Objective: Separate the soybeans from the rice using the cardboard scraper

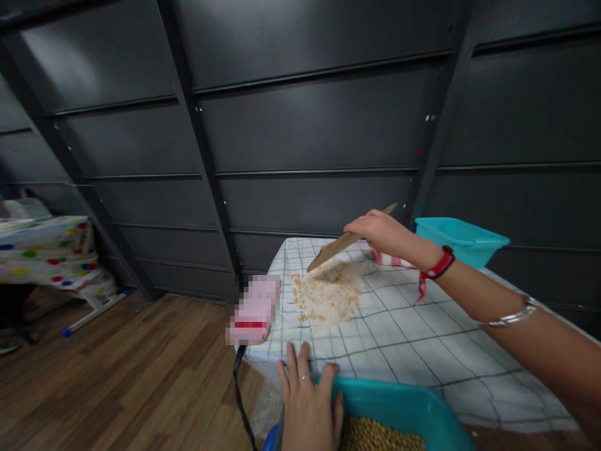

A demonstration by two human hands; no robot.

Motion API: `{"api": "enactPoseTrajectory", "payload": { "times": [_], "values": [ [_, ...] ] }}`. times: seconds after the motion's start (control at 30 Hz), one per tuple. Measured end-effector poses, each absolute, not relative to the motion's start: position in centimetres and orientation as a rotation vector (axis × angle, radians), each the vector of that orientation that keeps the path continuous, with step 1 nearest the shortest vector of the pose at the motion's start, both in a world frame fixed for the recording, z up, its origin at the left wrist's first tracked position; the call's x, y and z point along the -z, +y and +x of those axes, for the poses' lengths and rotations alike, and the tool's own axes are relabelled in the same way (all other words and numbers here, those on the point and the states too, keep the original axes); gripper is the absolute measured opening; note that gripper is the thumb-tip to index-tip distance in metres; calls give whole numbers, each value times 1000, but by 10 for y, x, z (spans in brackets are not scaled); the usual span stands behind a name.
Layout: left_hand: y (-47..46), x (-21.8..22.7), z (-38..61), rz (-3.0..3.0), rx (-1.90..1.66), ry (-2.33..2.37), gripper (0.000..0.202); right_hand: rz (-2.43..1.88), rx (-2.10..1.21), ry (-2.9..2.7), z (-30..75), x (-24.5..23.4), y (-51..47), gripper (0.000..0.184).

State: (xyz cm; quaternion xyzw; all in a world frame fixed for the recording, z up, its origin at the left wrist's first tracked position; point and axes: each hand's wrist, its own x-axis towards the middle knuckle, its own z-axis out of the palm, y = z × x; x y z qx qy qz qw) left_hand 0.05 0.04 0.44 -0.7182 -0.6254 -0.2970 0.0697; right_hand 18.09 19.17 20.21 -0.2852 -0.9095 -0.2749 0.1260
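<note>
FYI, your bg: dark grey panel wall (319,131) w/ slanted dark struts (186,94). Far L of you, 2nd table (14,241) w/ polka-dot cloth (70,247), whitish stuff (28,208) on top (too blurry to ID), grey leg (94,311) w/ blue end cap (66,332). Wood-plank floor (164,363) below. At your table's (422,319) L edge: pink item (256,300), pixelated, can't ID; black strap (235,376) hangs just below it. Red/wht striped item (387,259) near back, partly hidden.

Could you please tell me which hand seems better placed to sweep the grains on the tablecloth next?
Probably the right hand: it holds the flat brown piece, its lower end angled down at the scattered grains. The left hand, spread at the near turquoise tub, holds no such tool.
</note>
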Motion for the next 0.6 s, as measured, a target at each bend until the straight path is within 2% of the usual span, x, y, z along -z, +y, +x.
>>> {"api": "enactPoseTrajectory", "payload": {
  "times": [0.13, 0.3, 0.5, 0.6],
  "values": [
    [1, -4, 2, -2152, 873, -1890, 22, -845, 802, -2651, 147, -179, 219, 12],
    [3, -2, 0, -2155, 861, -1912, 24, -772, 736, -2708, 120, -156, 239, 29],
    [2, -2, -2, -2167, 880, -1922, 25, -618, 626, -2782, 130, -153, 244, 27],
    [1, -2, -3, -2156, 906, -1923, 23, -574, 600, -2781, 145, -159, 245, 19]
  ]
}}
